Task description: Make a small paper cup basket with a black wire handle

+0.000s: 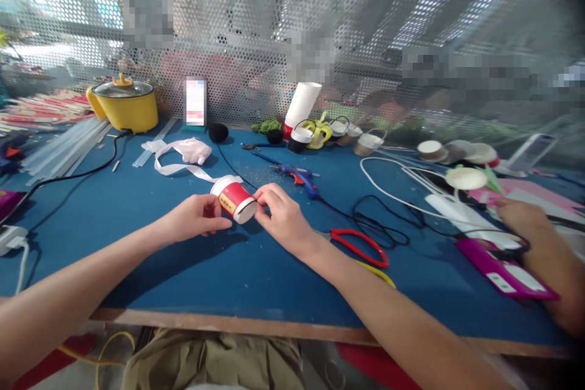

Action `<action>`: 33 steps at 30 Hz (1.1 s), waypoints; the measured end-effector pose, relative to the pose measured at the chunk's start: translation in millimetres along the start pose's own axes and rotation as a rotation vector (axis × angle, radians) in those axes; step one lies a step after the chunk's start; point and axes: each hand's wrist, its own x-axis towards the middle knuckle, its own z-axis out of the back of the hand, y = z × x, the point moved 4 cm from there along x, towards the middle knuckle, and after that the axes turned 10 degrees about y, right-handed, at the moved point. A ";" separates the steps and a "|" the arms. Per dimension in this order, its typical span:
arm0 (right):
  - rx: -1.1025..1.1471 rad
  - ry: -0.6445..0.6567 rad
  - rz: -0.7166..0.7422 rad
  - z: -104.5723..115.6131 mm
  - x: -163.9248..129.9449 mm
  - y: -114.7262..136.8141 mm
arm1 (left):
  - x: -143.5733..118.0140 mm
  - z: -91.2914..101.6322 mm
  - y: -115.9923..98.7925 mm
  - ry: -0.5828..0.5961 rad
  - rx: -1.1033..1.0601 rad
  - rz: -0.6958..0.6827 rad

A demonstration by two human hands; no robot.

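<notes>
Left hand: the left hand is curled, its fingers pinched on the rim end of the red paper cup.
Right hand: the right hand is half closed, its fingertips pressed to the white base end of the cup.
Cup: a red paper cup with white ends is held on its side between both hands, just above the blue desk.
Ribbon: a white satin ribbon lies looped just behind the cup; whether it is tied to the cup cannot be told.
Glue gun: a blue glue gun lies behind the cup, to its right.
Scissors: red-handled scissors lie right of the cup, partly hidden by the right wrist.
Pot: a yellow lidded pot stands far behind the cup, to its left.
Cup stack: a tilted white cup stack leans behind the cup.
Other person: another person's arm is blurred at the far right.
</notes>
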 end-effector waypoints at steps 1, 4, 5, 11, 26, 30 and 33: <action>-0.005 -0.003 0.021 4.2 1.5 0.6 | -2.4 7.9 -6.2 -0.019 0.138 -0.041; -0.020 -0.013 0.101 15.5 7.1 5.9 | -9.0 36.2 -24.8 -0.254 0.296 -0.135; -0.026 -0.016 0.129 18.3 9.2 8.6 | -9.8 42.8 -30.1 -0.316 0.276 -0.161; -0.031 0.000 0.243 23.7 20.6 19.9 | 7.3 29.0 -35.6 -0.034 -0.203 -0.037; 0.722 0.221 -0.483 10.5 7.2 1.2 | 5.6 -2.0 -15.3 -0.274 -0.374 -0.154; 0.789 0.251 -0.534 5.8 4.8 -2.4 | 5.7 -5.0 -13.9 -0.274 -0.352 -0.167; 0.817 0.176 -0.572 5.4 2.8 -7.0 | 4.7 -5.1 -14.4 -0.285 -0.330 -0.180</action>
